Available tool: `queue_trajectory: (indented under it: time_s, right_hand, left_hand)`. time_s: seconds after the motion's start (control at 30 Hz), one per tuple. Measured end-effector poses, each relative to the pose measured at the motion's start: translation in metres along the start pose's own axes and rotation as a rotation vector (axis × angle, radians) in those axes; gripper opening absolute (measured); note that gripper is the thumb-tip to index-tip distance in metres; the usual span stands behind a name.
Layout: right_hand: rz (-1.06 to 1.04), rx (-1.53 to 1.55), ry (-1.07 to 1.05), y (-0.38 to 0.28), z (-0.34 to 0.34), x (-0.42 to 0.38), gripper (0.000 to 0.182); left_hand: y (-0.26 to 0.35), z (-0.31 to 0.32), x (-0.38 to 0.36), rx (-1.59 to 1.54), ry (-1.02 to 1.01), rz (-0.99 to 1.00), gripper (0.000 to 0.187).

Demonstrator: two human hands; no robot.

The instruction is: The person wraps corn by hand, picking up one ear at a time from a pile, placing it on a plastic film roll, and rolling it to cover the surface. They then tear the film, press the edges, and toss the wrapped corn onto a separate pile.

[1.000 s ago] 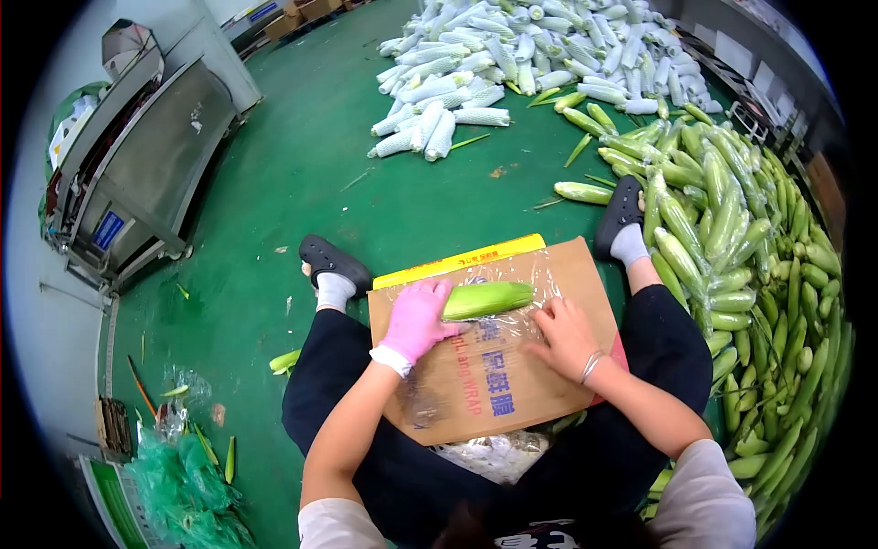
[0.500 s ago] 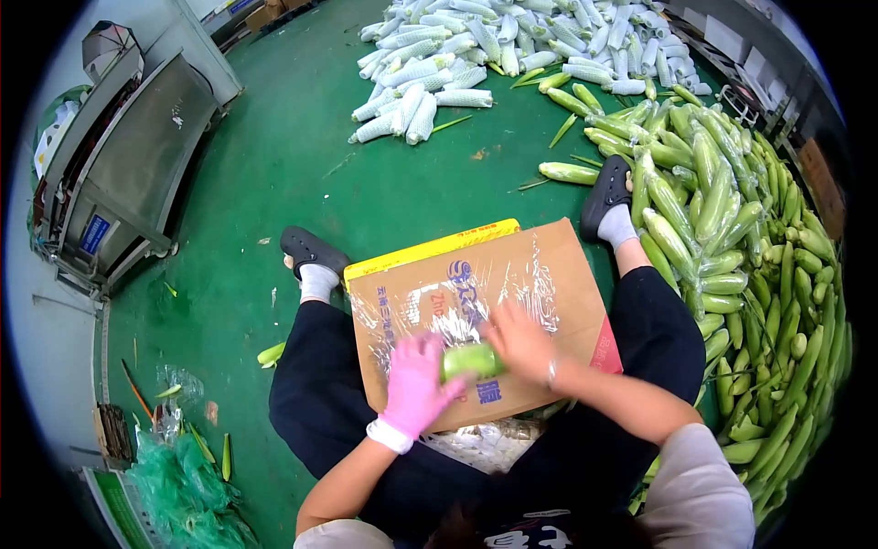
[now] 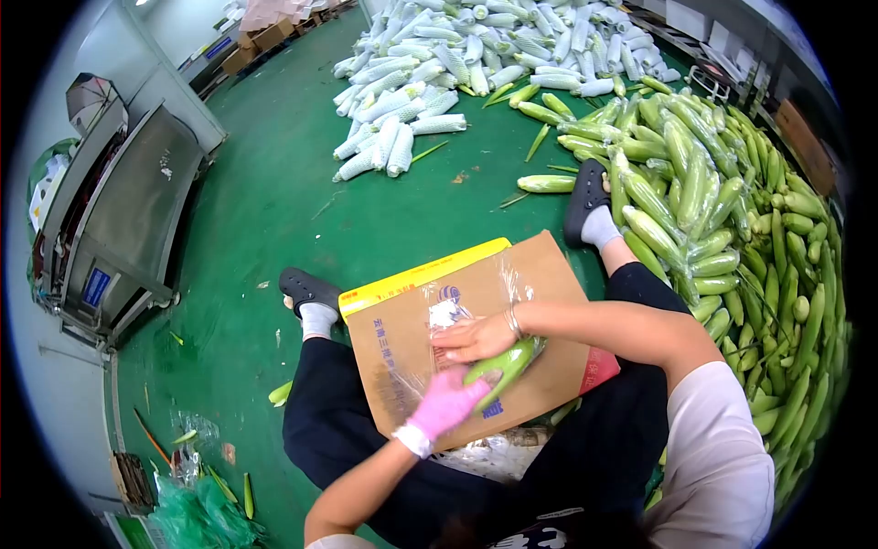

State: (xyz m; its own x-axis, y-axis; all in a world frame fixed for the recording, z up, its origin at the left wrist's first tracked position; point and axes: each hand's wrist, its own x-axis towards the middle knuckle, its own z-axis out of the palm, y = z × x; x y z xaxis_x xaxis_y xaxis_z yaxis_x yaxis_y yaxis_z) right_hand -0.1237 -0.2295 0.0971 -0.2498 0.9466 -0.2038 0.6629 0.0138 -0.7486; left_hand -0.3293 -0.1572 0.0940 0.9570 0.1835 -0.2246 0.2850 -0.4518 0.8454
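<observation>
Corn cob (image 3: 502,363) gripped in pink-gloved left hand (image 3: 445,403), bare right hand (image 3: 477,339) pressing cling film (image 3: 476,293) over it, cardboard box (image 3: 412,311) beneath

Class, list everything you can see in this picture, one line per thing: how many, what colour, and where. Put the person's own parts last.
ear of corn: one, green, held over the box between both hands
cardboard box: one, brown with a yellow edge, on the lap
plastic film: clear, on the box top
husked corn pile: many, green, floor at right
netted corn pile: many, white, floor at top
metal machine: one, grey, at left
green bag: one, bottom left
shoes: two, black
left hand: pink glove, gripping the corn
right hand: bare, on the corn
</observation>
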Motion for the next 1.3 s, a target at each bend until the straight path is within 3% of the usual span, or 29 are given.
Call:
queue_trajectory:
  time_s: [0.1, 0.17, 0.2, 0.23, 0.3, 0.37, 0.43, 0.47, 0.53, 0.57, 0.63, 0.67, 0.7, 0.73, 0.77, 0.8, 0.83, 0.87, 0.93, 1.0, 1.03, 1.07, 1.1, 1.17, 1.2, 1.23, 1.27, 1.3]
  right_hand:
    - [-0.079, -0.182, 0.221, 0.001, 0.028, -0.019, 0.07]
    - [-0.112, -0.015, 0.329, -0.007, 0.027, -0.024, 0.062]
    - [-0.178, 0.081, 0.521, 0.001, 0.036, -0.022, 0.046]
    - [-0.171, 0.083, 0.542, -0.005, 0.042, -0.032, 0.046]
    - [0.044, 0.341, 0.638, -0.031, 0.057, -0.065, 0.033]
    - [0.155, 0.481, 0.747, -0.049, 0.107, -0.107, 0.025]
    - [0.204, 0.525, 0.908, -0.079, 0.151, -0.15, 0.026]
    - [0.327, 0.736, 1.074, -0.097, 0.166, -0.158, 0.028]
    - [0.497, 1.122, 1.331, -0.112, 0.188, -0.168, 0.034]
    - [0.586, 1.506, 1.292, -0.13, 0.187, -0.17, 0.04]
    - [0.534, 1.769, 1.106, -0.143, 0.186, -0.176, 0.046]
    - [0.543, 1.877, 0.949, -0.148, 0.173, -0.183, 0.052]
    - [0.35, 1.975, 0.873, -0.14, 0.166, -0.189, 0.056]
    - [0.344, 2.097, 0.999, -0.126, 0.149, -0.186, 0.059]
    - [0.206, 2.176, 1.2, -0.122, 0.103, -0.197, 0.059]
    - [0.03, 2.236, 1.389, -0.119, 0.056, -0.207, 0.058]
    - [-0.046, 2.106, 1.419, -0.063, 0.053, -0.221, 0.054]
    - [0.031, 1.978, 1.568, -0.017, 0.034, -0.226, 0.048]
    - [0.428, 1.498, 1.705, 0.041, -0.026, -0.268, 0.051]
    - [0.65, 1.144, 1.72, 0.091, -0.083, -0.329, 0.061]
    - [0.824, 0.854, 1.603, 0.089, -0.099, -0.359, 0.071]
    - [0.739, 0.765, 1.603, 0.08, -0.093, -0.383, 0.075]
    - [0.644, 0.654, 1.598, 0.07, -0.08, -0.409, 0.079]
    - [0.888, 0.193, 1.55, 0.047, -0.035, -0.457, 0.08]
    - [1.009, -0.336, 1.487, 0.09, 0.016, -0.498, 0.064]
    - [1.296, -0.121, 1.361, 0.05, 0.058, -0.501, 0.043]
    - [1.497, -0.084, 1.073, 0.034, 0.107, -0.511, 0.03]
    - [1.624, 0.006, 0.865, 0.02, 0.16, -0.513, 0.043]
  left_hand:
    - [0.06, 0.007, -0.043, -0.688, -0.354, -0.618, 0.06]
    - [0.036, 0.029, -0.079, -0.872, -0.498, -0.732, 0.06]
    - [0.028, 0.035, -0.094, -0.767, -0.555, -0.737, 0.06]
    - [0.02, 0.035, -0.107, -0.654, -0.609, -0.739, 0.06]
    - [-0.005, 0.046, -0.129, -0.329, -0.646, -0.755, 0.057]
    - [0.013, 0.041, -0.131, -0.428, -0.604, -0.71, 0.056]
    - [0.058, 0.017, -0.11, -0.405, -0.369, -0.567, 0.046]
    - [0.08, 0.009, -0.099, -0.376, -0.256, -0.487, 0.037]
    - [0.101, 0.017, -0.073, -0.306, 0.017, -0.084, 0.028]
    - [0.117, 0.02, -0.056, -0.313, 0.116, 0.091, 0.024]
    - [0.133, 0.042, -0.021, -0.411, 0.306, 0.438, 0.017]
    - [0.143, 0.06, -0.002, -0.724, 0.263, 0.52, 0.026]
    - [0.173, 0.091, 0.007, -1.093, 0.336, 0.323, 0.05]
    - [0.175, 0.1, 0.028, -1.029, 0.038, 0.221, 0.069]
    - [0.185, 0.114, 0.05, -0.909, -0.119, 0.142, 0.068]
    - [0.184, 0.129, 0.074, -0.668, -0.155, 0.242, 0.068]
    - [0.171, 0.144, 0.102, -0.465, -0.065, 0.409, 0.058]
    - [0.178, 0.138, 0.113, -0.503, -0.076, 0.33, 0.052]
    - [0.185, 0.115, 0.126, -0.536, -0.047, 0.259, 0.036]
    - [0.175, 0.088, 0.117, -0.484, 0.012, 0.227, 0.028]
    - [0.162, 0.075, 0.107, -0.431, 0.032, 0.203, 0.028]
    - [0.145, 0.062, 0.094, -0.406, 0.038, 0.142, 0.026]
    - [0.128, 0.048, 0.082, -0.389, 0.056, 0.098, 0.024]
    - [0.088, 0.019, 0.052, -0.347, 0.084, 0.013, 0.024]
    - [0.073, 0.012, 0.035, -0.388, 0.166, -0.028, 0.023]
    - [0.063, 0.004, 0.018, -0.42, 0.244, -0.072, 0.022]
    - [0.065, -0.007, -0.002, -0.244, 0.293, -0.122, 0.028]
    - [0.067, -0.017, -0.018, -0.065, 0.339, -0.164, 0.033]
